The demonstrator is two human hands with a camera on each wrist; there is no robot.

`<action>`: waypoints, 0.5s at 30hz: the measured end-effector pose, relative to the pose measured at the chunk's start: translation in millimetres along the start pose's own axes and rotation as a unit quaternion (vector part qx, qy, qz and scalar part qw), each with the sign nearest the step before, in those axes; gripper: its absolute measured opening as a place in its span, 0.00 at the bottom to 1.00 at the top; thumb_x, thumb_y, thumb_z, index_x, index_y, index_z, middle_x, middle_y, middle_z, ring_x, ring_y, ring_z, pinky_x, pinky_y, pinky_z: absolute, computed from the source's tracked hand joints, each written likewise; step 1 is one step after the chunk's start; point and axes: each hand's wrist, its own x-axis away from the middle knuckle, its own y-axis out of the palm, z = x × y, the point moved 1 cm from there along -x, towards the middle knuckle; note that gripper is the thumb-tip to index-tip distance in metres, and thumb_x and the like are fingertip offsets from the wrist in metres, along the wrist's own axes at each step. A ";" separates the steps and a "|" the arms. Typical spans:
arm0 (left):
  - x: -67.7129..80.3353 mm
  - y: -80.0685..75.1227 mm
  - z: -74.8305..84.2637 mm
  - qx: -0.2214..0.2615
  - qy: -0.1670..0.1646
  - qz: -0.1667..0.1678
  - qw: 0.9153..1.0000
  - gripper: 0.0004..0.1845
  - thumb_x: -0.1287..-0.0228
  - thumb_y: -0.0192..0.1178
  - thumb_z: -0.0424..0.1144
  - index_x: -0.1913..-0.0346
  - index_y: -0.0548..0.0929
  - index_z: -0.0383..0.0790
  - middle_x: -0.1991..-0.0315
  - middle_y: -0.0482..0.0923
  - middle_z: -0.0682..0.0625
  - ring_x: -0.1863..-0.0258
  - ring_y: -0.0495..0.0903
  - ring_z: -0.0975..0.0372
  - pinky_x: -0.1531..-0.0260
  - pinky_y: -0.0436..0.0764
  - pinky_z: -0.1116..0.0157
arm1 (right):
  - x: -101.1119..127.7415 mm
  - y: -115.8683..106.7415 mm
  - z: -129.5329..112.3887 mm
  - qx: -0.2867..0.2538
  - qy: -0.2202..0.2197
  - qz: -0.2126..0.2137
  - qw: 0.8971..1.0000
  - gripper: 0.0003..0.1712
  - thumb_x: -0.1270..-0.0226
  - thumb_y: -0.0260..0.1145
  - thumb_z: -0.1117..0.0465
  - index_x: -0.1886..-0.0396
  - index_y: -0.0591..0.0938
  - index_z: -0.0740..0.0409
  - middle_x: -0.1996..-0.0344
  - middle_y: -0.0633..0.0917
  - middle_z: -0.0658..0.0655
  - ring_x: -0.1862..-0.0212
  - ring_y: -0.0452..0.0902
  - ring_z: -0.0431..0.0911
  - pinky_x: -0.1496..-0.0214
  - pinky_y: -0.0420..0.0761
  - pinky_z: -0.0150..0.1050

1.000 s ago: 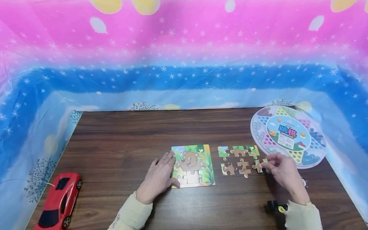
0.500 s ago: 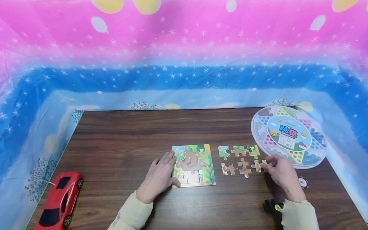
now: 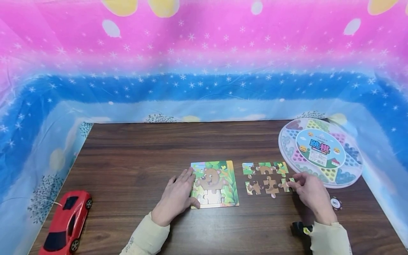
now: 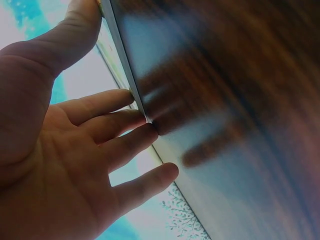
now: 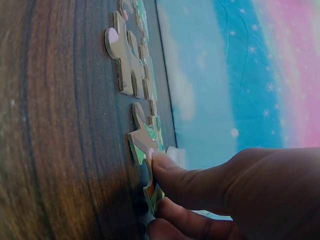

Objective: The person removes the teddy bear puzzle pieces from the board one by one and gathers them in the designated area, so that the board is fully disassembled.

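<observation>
A square bear puzzle board (image 3: 230,184) lies on the table, a pale piece-shaped gap showing at its lower middle. My left hand (image 3: 176,198) rests along the board's left edge with fingers extended and the thumb at its lower corner; the left wrist view shows that hand (image 4: 75,150) spread and holding nothing. To the right, loose jigsaw pieces lie in two rows, among them a brown piece (image 3: 271,185). My right hand (image 3: 313,194) pinches the jigsaw piece (image 3: 284,185) at the right end of the near row. Its thumb (image 5: 172,172) lies on that piece in the right wrist view.
A round Chinese checkers box (image 3: 320,148) stands at the back right, close beyond the right hand. A poker chip (image 3: 336,203) lies right of the right wrist, and a small black object (image 3: 298,229) sits beside the right sleeve. At the left edge is a red toy car (image 3: 65,223).
My right hand has shifted slightly left, sliding its jigsaw piece closer to the middle piece of the near row. The poker chip has come out from behind the wrist. The left hand stays put.
</observation>
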 end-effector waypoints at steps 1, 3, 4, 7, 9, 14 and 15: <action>0.0 0.1 0.0 0.000 -0.001 0.000 1.000 0.51 0.64 0.75 0.57 0.37 0.73 0.30 0.30 0.63 0.36 0.31 0.63 0.46 0.41 0.66 0.40 | 0.1 0.0 0.0 0.001 -0.001 0.001 1.000 0.24 0.38 0.70 0.49 0.53 0.81 0.65 0.73 0.82 0.52 0.71 0.74 0.46 0.72 0.70 0.40; -0.2 0.1 0.1 0.000 -0.001 -0.001 1.000 0.51 0.64 0.75 0.57 0.37 0.73 0.30 0.30 0.63 0.36 0.31 0.63 0.46 0.41 0.66 0.40 | 0.3 0.1 -0.1 0.003 -0.002 0.004 1.000 0.24 0.38 0.70 0.49 0.53 0.81 0.64 0.73 0.82 0.52 0.71 0.74 0.46 0.72 0.70 0.40; -0.2 0.1 0.1 0.001 -0.002 -0.002 1.000 0.51 0.64 0.75 0.57 0.36 0.73 0.29 0.30 0.63 0.36 0.31 0.63 0.46 0.41 0.66 0.40 | 0.3 0.1 -0.1 0.003 -0.002 0.005 1.000 0.24 0.38 0.70 0.49 0.53 0.81 0.64 0.73 0.82 0.52 0.71 0.74 0.46 0.72 0.70 0.40; -0.2 0.0 0.1 0.001 -0.005 -0.005 1.000 0.51 0.64 0.75 0.57 0.36 0.73 0.29 0.30 0.63 0.37 0.31 0.63 0.46 0.40 0.66 0.40 | 0.4 0.4 -0.6 0.002 -0.003 0.009 1.000 0.23 0.38 0.70 0.50 0.53 0.81 0.64 0.74 0.82 0.52 0.72 0.73 0.46 0.72 0.69 0.40; -0.2 0.0 0.0 0.001 -0.006 -0.006 1.000 0.52 0.64 0.75 0.57 0.36 0.72 0.29 0.30 0.62 0.37 0.31 0.63 0.46 0.40 0.66 0.40 | 0.5 0.9 -1.0 -0.001 -0.002 0.010 1.000 0.22 0.39 0.71 0.51 0.53 0.82 0.64 0.74 0.82 0.52 0.72 0.73 0.46 0.73 0.68 0.39; -0.3 0.0 -0.1 0.002 -0.008 -0.008 1.000 0.52 0.64 0.75 0.57 0.36 0.72 0.29 0.30 0.62 0.37 0.31 0.62 0.46 0.40 0.66 0.40 | 1.4 2.0 -1.9 0.001 -0.002 0.020 1.000 0.22 0.38 0.70 0.51 0.53 0.81 0.62 0.74 0.81 0.52 0.73 0.73 0.46 0.74 0.68 0.39; -0.4 -0.1 -0.1 0.002 -0.008 -0.008 1.000 0.52 0.64 0.75 0.57 0.36 0.72 0.29 0.30 0.62 0.37 0.31 0.62 0.46 0.40 0.66 0.40 | 1.5 2.0 -2.4 0.003 -0.003 0.026 1.000 0.21 0.38 0.70 0.50 0.53 0.81 0.62 0.74 0.81 0.52 0.73 0.73 0.46 0.74 0.68 0.39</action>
